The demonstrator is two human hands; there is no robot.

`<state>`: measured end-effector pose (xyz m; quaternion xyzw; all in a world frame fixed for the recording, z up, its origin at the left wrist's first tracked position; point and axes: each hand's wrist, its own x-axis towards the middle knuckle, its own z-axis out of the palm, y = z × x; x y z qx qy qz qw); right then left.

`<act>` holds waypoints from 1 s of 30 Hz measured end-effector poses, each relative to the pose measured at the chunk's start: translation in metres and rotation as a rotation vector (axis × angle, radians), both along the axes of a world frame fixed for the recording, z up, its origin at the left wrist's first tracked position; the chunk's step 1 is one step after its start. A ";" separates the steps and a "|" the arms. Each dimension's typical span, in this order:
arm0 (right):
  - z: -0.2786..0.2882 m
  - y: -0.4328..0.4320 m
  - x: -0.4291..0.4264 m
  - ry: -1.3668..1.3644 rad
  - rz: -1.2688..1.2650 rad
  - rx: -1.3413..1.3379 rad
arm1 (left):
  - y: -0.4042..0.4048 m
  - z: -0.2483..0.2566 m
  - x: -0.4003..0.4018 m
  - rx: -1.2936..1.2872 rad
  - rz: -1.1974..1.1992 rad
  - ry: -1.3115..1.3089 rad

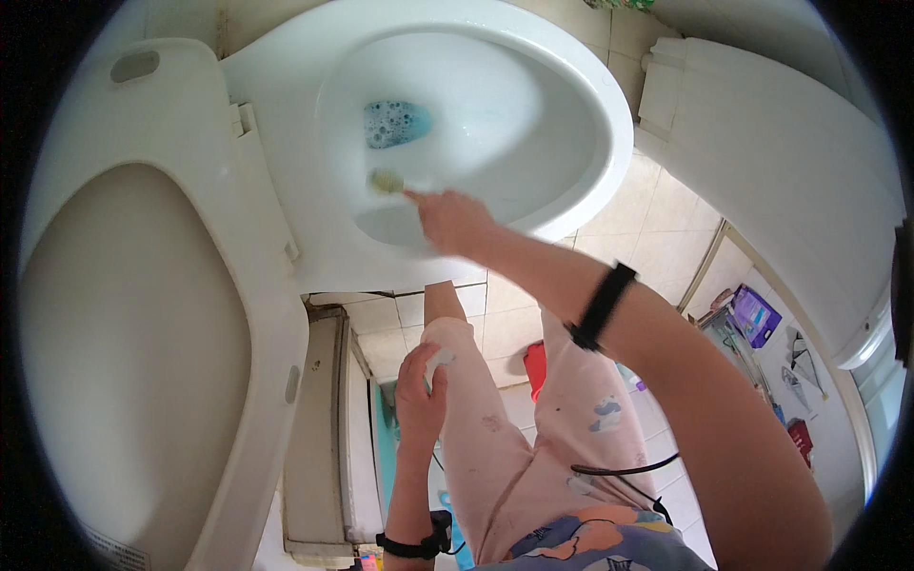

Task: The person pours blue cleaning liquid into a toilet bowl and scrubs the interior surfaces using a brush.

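Observation:
My right hand (455, 221) reaches over the toilet bowl (493, 93) and grips the short visible handle of a toilet brush (386, 181). The pale yellowish bristle head is near the bowl's inner wall, slightly blurred; whether it touches the wall I cannot tell. Beyond the brush, foamy blue water (395, 124) sits at the bottom of the bowl. My left hand (420, 385) rests on my knee in pink trousers (485, 428), fingers curved and apart, holding nothing.
At left the toilet seat and lid (143, 285) stand raised. A low cabinet (318, 428) is beside my left arm. To the right is a large white panel-like fixture (771, 157). A red object (535, 367) lies on the tiled floor (514, 325) between my legs. A dark cable (621, 471) crosses my lap.

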<state>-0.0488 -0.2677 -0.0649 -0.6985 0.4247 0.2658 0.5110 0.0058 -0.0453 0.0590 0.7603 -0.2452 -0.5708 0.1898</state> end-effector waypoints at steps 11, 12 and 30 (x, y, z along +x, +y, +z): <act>-0.013 -0.005 -0.014 0.007 0.181 -0.114 | -0.012 -0.003 -0.001 0.028 -0.068 0.000; -0.025 -0.019 -0.015 0.014 0.178 -0.118 | -0.018 -0.001 -0.003 0.047 -0.080 -0.017; -0.001 -0.032 -0.025 -0.128 0.473 0.207 | -0.008 0.010 0.010 0.148 0.012 -0.003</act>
